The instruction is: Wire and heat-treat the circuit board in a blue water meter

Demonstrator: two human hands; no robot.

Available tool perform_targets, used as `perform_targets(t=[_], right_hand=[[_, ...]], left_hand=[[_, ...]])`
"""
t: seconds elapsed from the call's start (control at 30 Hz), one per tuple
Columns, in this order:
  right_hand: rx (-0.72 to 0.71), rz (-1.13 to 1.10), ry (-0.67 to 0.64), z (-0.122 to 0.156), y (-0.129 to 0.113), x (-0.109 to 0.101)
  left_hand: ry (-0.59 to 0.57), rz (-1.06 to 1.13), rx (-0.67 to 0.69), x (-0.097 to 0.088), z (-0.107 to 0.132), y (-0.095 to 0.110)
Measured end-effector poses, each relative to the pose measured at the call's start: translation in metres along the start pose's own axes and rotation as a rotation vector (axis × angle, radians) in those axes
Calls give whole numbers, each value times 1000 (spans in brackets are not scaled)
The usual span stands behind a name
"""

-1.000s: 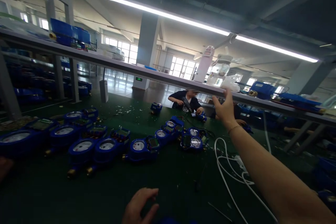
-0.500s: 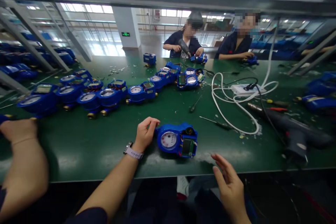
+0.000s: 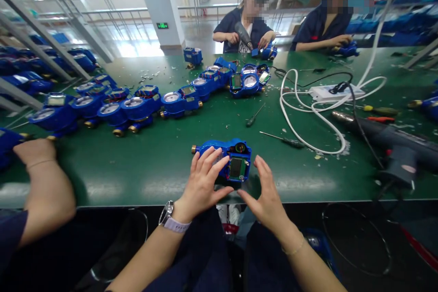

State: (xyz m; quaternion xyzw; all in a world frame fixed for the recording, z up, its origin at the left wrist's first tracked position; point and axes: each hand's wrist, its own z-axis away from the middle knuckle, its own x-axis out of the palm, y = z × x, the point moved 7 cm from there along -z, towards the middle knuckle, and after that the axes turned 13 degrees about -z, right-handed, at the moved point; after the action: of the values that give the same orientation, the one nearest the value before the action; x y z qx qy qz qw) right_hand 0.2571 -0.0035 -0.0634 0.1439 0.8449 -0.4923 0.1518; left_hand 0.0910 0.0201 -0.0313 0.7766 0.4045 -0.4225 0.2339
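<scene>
A blue water meter (image 3: 236, 155) lies on the green table close to its front edge. Its electronics box is uncovered, showing a small display board (image 3: 237, 167) and wires. My left hand (image 3: 205, 178), with a watch on the wrist, spreads its fingers over the round dial and hides most of it; whether the fingertips touch it I cannot tell. At the box's right side, my right hand (image 3: 265, 191) is open with thumb and fingers apart, holding nothing. A brass pipe end (image 3: 194, 149) sticks out at the meter's left.
Several blue meters (image 3: 137, 105) stand in a row at the left. Screwdrivers (image 3: 284, 139), a white power strip (image 3: 337, 93) with looped cable and a heat gun (image 3: 393, 141) lie at the right. A co-worker's arm (image 3: 48, 178) rests at left; two people work opposite.
My left hand has moved from the meter's left end onto its dial, fingers spreading. My right hand has come up and left to the meter's right side. The camera view has tilted down.
</scene>
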Motion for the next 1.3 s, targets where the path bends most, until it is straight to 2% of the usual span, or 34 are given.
perform_targets(t=[0.07,0.23,0.57,0.77,1.17,1.3], right_hand=[[-43,43,-47,-13,-2,2],[-28,82,-112,-29,5,3],[-150,27,-113,-26,-5,-3],[-151,50,-125,-21,-3,3],[-102,-82,-66,-16,-3,6],[-103,-84,-53,-14,-3,6]], left_hand=[[-42,-42,2,3,-1,1],[-86,-116,9,3,-12,3],[-50,-80,72,-1,-24,0],[-26,-15,92,-5,-24,-3],[-227,68,137,-8,-34,-9],[-236,5,207,-7,-31,-6]])
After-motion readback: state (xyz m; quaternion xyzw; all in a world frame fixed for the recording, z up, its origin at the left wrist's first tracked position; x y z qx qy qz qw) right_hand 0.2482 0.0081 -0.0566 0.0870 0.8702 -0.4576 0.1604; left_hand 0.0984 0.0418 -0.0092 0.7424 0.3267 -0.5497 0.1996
